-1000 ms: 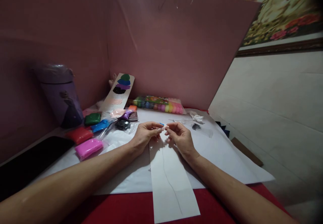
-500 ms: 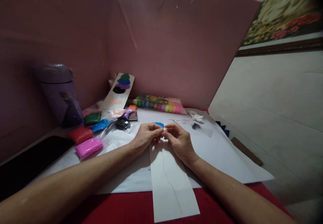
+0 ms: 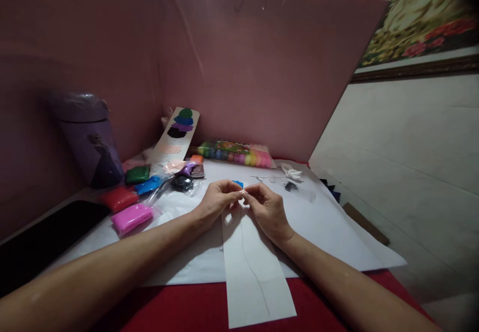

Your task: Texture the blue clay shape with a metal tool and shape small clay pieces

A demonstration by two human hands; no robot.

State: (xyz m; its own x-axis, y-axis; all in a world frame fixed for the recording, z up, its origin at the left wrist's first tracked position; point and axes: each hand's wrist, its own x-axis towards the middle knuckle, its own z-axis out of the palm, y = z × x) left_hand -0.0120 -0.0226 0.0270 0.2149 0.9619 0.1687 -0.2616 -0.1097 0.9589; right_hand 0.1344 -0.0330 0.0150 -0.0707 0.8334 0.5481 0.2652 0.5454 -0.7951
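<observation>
My left hand (image 3: 218, 200) and my right hand (image 3: 270, 211) meet above the far end of a long white card (image 3: 258, 272). Between their fingertips they pinch a small pale pinkish piece of clay (image 3: 243, 192), mostly covered by the fingers. Just beyond the fingers shows a patch of blue clay (image 3: 237, 183), partly hidden by my left hand. A thin curved pencil line runs down the card, whose near end reaches over the red cloth (image 3: 187, 307).
Bagged clay in pink (image 3: 132, 218), red (image 3: 119, 199), blue (image 3: 148, 186) and black (image 3: 182, 183) lies left. Behind are a painted strip (image 3: 179, 132) and a bag of colourful clay (image 3: 235, 154). A purple tumbler (image 3: 90, 142) stands far left; crumpled white tissue (image 3: 291, 171) lies right.
The fingertips of both hands have shifted slightly and drawn closer over the pale piece, and less of the blue patch shows. Everything else stays put.
</observation>
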